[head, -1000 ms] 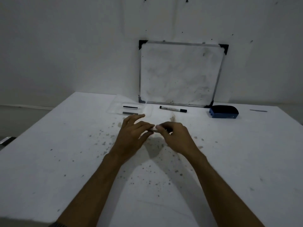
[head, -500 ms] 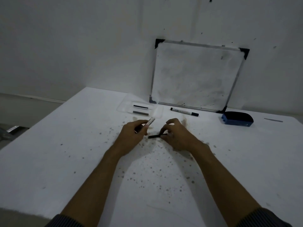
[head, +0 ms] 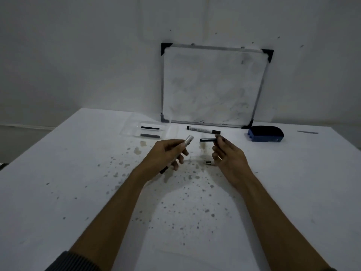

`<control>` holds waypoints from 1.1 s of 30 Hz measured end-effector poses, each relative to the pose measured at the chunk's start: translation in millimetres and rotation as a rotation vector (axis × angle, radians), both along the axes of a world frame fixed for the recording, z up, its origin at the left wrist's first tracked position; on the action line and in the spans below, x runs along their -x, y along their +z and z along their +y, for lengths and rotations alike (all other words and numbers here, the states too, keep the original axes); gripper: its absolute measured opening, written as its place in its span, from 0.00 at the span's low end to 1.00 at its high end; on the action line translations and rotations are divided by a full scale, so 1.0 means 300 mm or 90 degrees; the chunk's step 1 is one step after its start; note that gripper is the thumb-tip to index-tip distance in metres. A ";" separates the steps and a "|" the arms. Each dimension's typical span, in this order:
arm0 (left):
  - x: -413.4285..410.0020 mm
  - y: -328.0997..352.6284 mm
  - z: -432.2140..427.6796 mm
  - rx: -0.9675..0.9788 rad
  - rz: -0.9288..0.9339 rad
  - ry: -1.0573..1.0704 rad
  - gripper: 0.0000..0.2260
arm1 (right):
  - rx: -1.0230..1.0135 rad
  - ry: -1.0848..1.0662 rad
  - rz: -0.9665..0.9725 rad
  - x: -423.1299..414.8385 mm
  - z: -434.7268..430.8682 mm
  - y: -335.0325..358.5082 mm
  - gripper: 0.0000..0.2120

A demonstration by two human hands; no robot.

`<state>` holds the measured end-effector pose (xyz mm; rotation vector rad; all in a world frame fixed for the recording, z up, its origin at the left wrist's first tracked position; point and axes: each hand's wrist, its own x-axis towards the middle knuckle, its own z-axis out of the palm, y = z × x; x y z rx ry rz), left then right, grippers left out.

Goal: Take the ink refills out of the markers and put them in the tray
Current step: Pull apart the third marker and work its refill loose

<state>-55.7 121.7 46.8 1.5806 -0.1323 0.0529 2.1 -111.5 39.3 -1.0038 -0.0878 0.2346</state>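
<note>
My left hand [head: 165,156] grips a white marker barrel [head: 188,141], its open end pointing up and away. My right hand [head: 227,156] pinches a thin black ink refill [head: 207,140] by one end, held level just right of the barrel's mouth and fully clear of it. A small black end cap [head: 208,162] lies on the table under my right hand. The clear plastic tray [head: 130,128] sits at the back left and holds two dark refills [head: 150,128], side by side. Another whole marker [head: 203,130] lies in front of the whiteboard.
A framed whiteboard [head: 213,85] leans on the wall at the back. A blue eraser [head: 265,133] rests to its right. A thin grey stick [head: 307,132] lies at the far right. The white table [head: 58,182] is speckled with ink spots.
The refill has come fully out of the barrel. My hands have moved apart and risen, with the refill now level in my right hand. The end cap now lies on the table.
</note>
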 end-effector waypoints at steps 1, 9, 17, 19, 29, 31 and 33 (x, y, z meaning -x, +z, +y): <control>-0.006 -0.013 -0.015 0.002 0.011 -0.011 0.11 | 0.029 -0.020 -0.003 0.000 -0.004 -0.010 0.17; -0.040 -0.081 -0.055 -0.039 0.004 -0.003 0.11 | 0.140 -0.148 -0.056 -0.034 -0.005 -0.048 0.15; -0.038 -0.106 -0.072 -0.084 -0.020 -0.013 0.13 | 0.165 -0.176 -0.047 -0.044 0.001 -0.060 0.14; -0.037 -0.112 -0.076 -0.082 -0.022 -0.005 0.14 | 0.184 -0.181 -0.061 -0.042 0.001 -0.064 0.13; -0.040 -0.117 -0.098 -0.101 -0.016 0.052 0.13 | 0.531 -0.180 -0.385 0.017 0.049 -0.051 0.11; -0.044 -0.117 -0.093 -0.094 -0.015 0.061 0.13 | 0.580 -0.197 -0.433 0.016 0.028 -0.044 0.10; -0.047 -0.118 -0.090 -0.077 -0.012 0.064 0.12 | 0.689 -0.191 -0.460 0.007 -0.011 -0.047 0.11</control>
